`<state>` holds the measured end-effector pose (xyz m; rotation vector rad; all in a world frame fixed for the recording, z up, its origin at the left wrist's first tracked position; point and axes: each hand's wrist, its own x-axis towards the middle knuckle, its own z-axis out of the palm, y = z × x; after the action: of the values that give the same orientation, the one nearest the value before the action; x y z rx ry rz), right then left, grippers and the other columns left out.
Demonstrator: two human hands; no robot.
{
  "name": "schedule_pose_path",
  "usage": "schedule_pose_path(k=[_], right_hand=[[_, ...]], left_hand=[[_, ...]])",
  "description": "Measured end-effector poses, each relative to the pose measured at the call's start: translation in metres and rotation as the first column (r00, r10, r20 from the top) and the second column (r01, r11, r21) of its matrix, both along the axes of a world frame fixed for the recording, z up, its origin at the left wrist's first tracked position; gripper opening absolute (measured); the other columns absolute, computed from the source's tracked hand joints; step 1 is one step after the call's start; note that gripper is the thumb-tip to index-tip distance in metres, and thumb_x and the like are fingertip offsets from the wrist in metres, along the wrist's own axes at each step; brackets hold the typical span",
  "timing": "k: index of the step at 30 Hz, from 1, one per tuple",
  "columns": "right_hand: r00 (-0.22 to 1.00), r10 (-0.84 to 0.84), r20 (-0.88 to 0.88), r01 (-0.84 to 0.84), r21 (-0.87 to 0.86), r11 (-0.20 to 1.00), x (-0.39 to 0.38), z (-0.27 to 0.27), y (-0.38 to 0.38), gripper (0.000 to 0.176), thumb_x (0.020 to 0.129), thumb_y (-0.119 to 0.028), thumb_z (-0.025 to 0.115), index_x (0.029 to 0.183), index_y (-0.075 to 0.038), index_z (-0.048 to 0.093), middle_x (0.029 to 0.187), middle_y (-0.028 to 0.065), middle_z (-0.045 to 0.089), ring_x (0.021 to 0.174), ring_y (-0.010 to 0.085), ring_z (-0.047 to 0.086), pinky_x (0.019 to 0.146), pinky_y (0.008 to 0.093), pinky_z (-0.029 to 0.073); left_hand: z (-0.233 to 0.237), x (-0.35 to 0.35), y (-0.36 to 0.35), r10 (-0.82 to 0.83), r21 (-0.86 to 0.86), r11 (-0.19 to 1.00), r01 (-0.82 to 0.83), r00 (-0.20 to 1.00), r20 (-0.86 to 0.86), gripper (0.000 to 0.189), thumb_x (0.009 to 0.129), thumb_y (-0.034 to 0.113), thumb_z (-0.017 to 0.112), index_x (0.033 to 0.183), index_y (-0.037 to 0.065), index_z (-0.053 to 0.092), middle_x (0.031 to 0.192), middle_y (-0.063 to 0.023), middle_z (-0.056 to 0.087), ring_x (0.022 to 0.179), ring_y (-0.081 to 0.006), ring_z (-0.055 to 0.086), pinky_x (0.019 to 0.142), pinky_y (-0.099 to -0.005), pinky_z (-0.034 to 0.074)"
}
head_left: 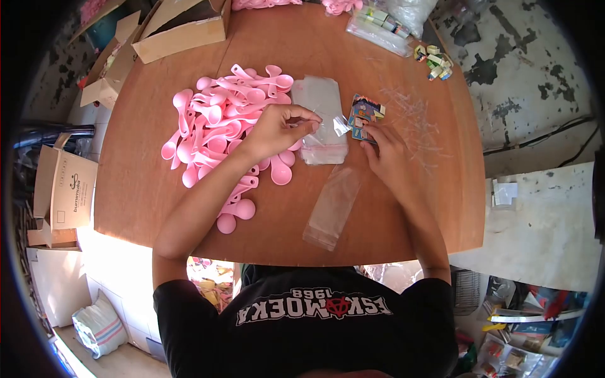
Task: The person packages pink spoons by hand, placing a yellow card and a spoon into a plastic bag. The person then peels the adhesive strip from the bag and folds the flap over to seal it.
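Observation:
My left hand [280, 131] is closed in a pinch above a stack of clear plastic bags [321, 101]; what its fingertips hold, if anything, is too small to make out. My right hand [387, 151] has its fingers closed at the lower edge of a colourful printed card [362, 112]. Between the hands, a small shiny silvery piece [341, 125] shows beside the card. A single clear plastic bag [332, 211] lies flat on the table nearer to me. To the left, beside and partly behind my left forearm, is a heap of pink plastic spoons [211, 113].
Thin clear strips [416, 126] are scattered right of my right hand on the brown table [271, 41]. Small folded printed pieces [435, 63] lie at the right rear edge, near packs of bags [378, 31]. An open cardboard box [183, 44] stands at the back left.

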<state>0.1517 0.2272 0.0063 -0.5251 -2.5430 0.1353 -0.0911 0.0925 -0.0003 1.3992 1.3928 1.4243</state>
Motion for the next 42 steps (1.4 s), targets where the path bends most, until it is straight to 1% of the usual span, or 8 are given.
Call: schedule_pose_path(k=[2, 12, 15, 17, 26, 33, 38, 42], right_hand=[[0.987, 0.018, -0.162, -0.030, -0.073, 0.997, 0.003, -0.011, 0.008, 0.021, 0.078, -0.007, 0.073, 0.098, -0.001, 0.069, 0.103, 0.0133, 0.068, 0.093, 0.0314, 0.066, 0.080, 0.0386, 0.053], [0.925, -0.109, -0.363, 0.090, -0.070, 0.994, 0.013, -0.011, 0.004, 0.011, 0.087, -0.005, 0.068, 0.097, 0.000, 0.068, 0.095, 0.0123, 0.066, 0.083, 0.0265, 0.066, 0.072, 0.0314, 0.053], [0.841, -0.248, -0.480, 0.149, -0.235, 0.960, 0.022, -0.013, 0.002, 0.012, 0.093, -0.008, 0.063, 0.101, 0.001, 0.064, 0.094, 0.0098, 0.066, 0.077, 0.0190, 0.064, 0.069, 0.0272, 0.052], [0.643, -0.322, -0.695, -0.115, -0.503, 0.857, 0.025, -0.029, 0.003, 0.017, 0.098, -0.012, 0.058, 0.107, 0.002, 0.060, 0.095, 0.0078, 0.066, 0.075, 0.0126, 0.063, 0.067, 0.0246, 0.051], [0.787, -0.355, -0.505, -0.163, -0.725, 0.669, 0.013, 0.004, -0.042, 0.021, 0.098, -0.014, 0.059, 0.112, 0.002, 0.061, 0.095, 0.0056, 0.066, 0.073, 0.0098, 0.062, 0.064, 0.0218, 0.049], [0.843, -0.337, -0.419, -0.089, -0.727, 0.681, 0.012, -0.009, -0.036, 0.023, 0.099, -0.016, 0.058, 0.112, 0.002, 0.063, 0.095, 0.0069, 0.067, 0.073, 0.0103, 0.062, 0.066, 0.0225, 0.049], [0.857, -0.160, -0.489, -0.193, -0.595, 0.780, 0.010, -0.018, -0.029, 0.013, 0.092, -0.005, 0.065, 0.100, 0.005, 0.067, 0.088, 0.0077, 0.067, 0.066, 0.0081, 0.061, 0.056, 0.0213, 0.048], [0.865, -0.161, -0.475, -0.212, -0.638, 0.740, 0.006, -0.010, -0.035, 0.013, 0.091, -0.004, 0.067, 0.100, 0.005, 0.067, 0.087, 0.0089, 0.069, 0.065, 0.0085, 0.062, 0.058, 0.0218, 0.050]], left_hand=[[0.001, -0.001, 0.001, 0.018, -0.028, 0.999, -0.018, 1.000, 0.022, 0.017, 0.091, 0.007, 0.067, 0.104, -0.003, 0.071, 0.095, -0.0095, 0.073, 0.086, -0.0110, 0.066, 0.082, -0.0283, 0.054], [0.000, -0.002, 0.000, 0.018, -0.060, 0.998, -0.014, 0.997, 0.070, 0.019, 0.090, 0.007, 0.068, 0.106, -0.004, 0.070, 0.099, -0.0065, 0.071, 0.089, -0.0099, 0.065, 0.083, -0.0263, 0.053], [0.000, -0.001, 0.001, 0.022, -0.088, 0.996, -0.014, 0.996, 0.087, 0.018, 0.090, 0.006, 0.068, 0.105, -0.003, 0.071, 0.100, -0.0066, 0.071, 0.090, -0.0097, 0.065, 0.084, -0.0261, 0.053], [-0.002, -0.001, 0.001, 0.024, -0.060, 0.998, -0.019, 0.997, 0.076, 0.020, 0.090, 0.005, 0.067, 0.108, -0.002, 0.070, 0.098, -0.0077, 0.072, 0.087, -0.0106, 0.066, 0.082, -0.0264, 0.054], [0.000, 0.001, -0.001, 0.005, -0.068, 0.998, -0.010, 0.998, -0.068, 0.037, 0.089, 0.000, 0.066, 0.125, 0.001, 0.060, 0.094, -0.0058, 0.071, 0.087, -0.0084, 0.065, 0.080, -0.0251, 0.053], [0.009, 0.008, -0.006, -0.098, -0.065, 0.994, 0.089, 0.983, -0.153, 0.040, 0.088, 0.000, 0.067, 0.127, 0.002, 0.060, 0.096, -0.0066, 0.073, 0.088, -0.0101, 0.067, 0.083, -0.0267, 0.054], [0.007, 0.009, -0.005, -0.093, -0.084, 0.993, 0.080, 0.981, -0.167, 0.042, 0.086, 0.003, 0.070, 0.127, 0.003, 0.060, 0.096, -0.0079, 0.073, 0.086, -0.0106, 0.067, 0.084, -0.0276, 0.054], [0.010, 0.009, -0.006, -0.111, -0.096, 0.991, 0.093, 0.974, -0.197, 0.041, 0.086, 0.003, 0.071, 0.125, 0.003, 0.062, 0.096, -0.0081, 0.073, 0.088, -0.0112, 0.068, 0.082, -0.0274, 0.055]])
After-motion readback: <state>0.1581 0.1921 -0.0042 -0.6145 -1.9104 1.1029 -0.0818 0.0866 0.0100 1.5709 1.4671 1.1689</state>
